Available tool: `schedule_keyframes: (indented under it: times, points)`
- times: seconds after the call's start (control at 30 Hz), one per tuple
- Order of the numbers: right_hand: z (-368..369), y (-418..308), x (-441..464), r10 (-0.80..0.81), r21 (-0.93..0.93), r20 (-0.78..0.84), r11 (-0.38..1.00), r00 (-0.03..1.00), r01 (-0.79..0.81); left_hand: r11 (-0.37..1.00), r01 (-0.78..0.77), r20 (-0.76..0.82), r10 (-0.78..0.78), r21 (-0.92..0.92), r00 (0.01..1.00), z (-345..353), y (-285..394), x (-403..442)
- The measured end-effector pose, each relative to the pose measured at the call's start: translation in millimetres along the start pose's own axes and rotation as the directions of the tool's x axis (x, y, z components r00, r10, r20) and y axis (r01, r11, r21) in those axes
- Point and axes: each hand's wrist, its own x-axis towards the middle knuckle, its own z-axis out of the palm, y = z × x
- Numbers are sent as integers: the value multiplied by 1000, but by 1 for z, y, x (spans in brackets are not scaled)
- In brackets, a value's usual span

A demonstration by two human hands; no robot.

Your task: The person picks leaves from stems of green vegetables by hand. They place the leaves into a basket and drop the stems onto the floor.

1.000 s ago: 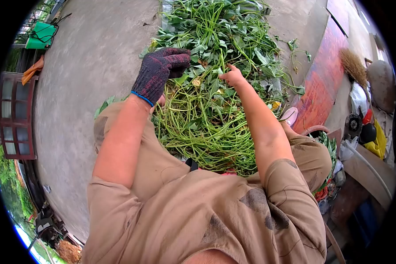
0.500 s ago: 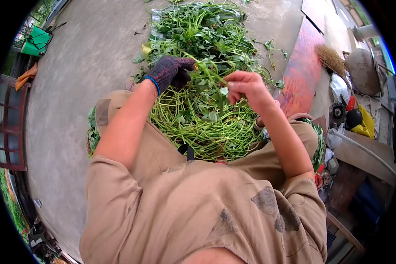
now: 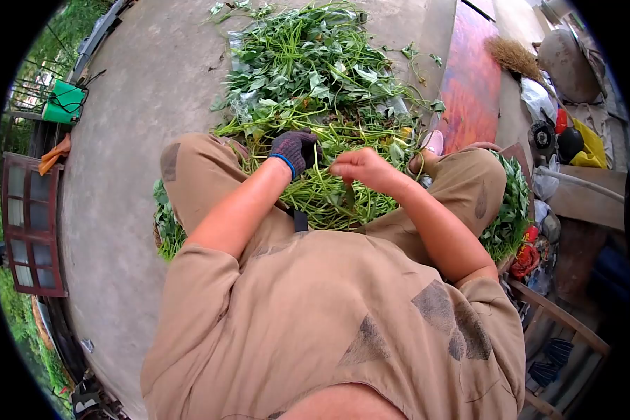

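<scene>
A long heap of green leafy vines [image 3: 294,56] lies on the floor, its near part between my knees made up mostly of bare stems. My left hand [image 3: 298,150], in a dark knitted glove with a blue cuff, is closed around a green stem above the heap. To its right my bare right hand [image 3: 360,168] is closed, thumb and fingers pinched together on plant matter, with a leaf hanging below it. The two hands are a short way apart, close to my lap.
Bunches of greens lie outside my left knee [image 3: 168,222] and right knee [image 3: 509,210]. A reddish board [image 3: 471,77], a straw broom [image 3: 512,56] and plastic bags [image 3: 537,98] are at the right. A green bin [image 3: 63,101] and a framed window panel [image 3: 31,224] stand left.
Both hands have come down and closer to my body, nearer each other. The right hand, pointing into the vines a second ago, is now pinched. The view has shifted too.
</scene>
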Motion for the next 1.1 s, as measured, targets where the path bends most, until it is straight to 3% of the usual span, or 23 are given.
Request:
schedule_keyframes:
  times: [0.03, 0.1, 0.17, 0.37, 0.5, 0.57, 0.67, 0.73, 0.83, 0.87, 0.97, 1.0, 1.1]
  points:
    - [-7, 2, 5, 16, -36, -169, 999, 985, -23, 1000, 5, -25, -4, 28, 1000, 3, -4, -3]
    - [-21, 17, 19, -235, -540, -430, 841, 872, -40, 993, 12, -30, -8, 121, 1000, 13, -15, -17]
    - [-29, 29, 32, -269, -601, -485, 794, 832, -94, 970, 45, -27, -40, 240, 999, 25, -22, -32]
    - [-15, 50, 64, -139, -673, -383, 719, 913, -173, 867, 36, 98, -98, 496, 990, 49, -35, -62]
    - [-7, 66, 83, -9, -673, -262, 719, 965, -176, 772, 6, 184, -158, 635, 970, 50, -45, -69]
    - [-6, 67, 82, -41, -728, -181, 677, 983, -106, 695, -59, 220, -146, 717, 964, 56, -46, -78]
    - [-11, 54, 89, -149, -760, -344, 624, 927, -181, 596, -182, 260, -46, 782, 965, 62, -44, -87]
    - [-23, 26, 86, -379, -726, -464, 681, 800, -99, 477, -307, 302, 89, 824, 949, 60, -41, -82]
    - [-52, -24, 72, -520, -692, -562, 721, 643, -22, -3, -567, 535, 335, 824, 775, 53, -33, -65]
    - [-60, -36, 66, -537, -672, -580, 741, 613, 14, 40, -573, 531, 326, 819, 782, 54, -31, -65]
    - [-78, -64, 46, -629, -710, -558, 699, 541, 81, 400, -472, 452, 151, 785, 879, 59, -22, -72]
    - [-82, -74, 40, -683, -718, -556, 682, 473, 140, 492, -432, 437, 113, 756, 892, 66, -16, -83]
    - [-99, -111, 16, -670, -625, -673, 742, 313, 242, 474, -534, 545, 129, 700, 829, 67, -8, -86]
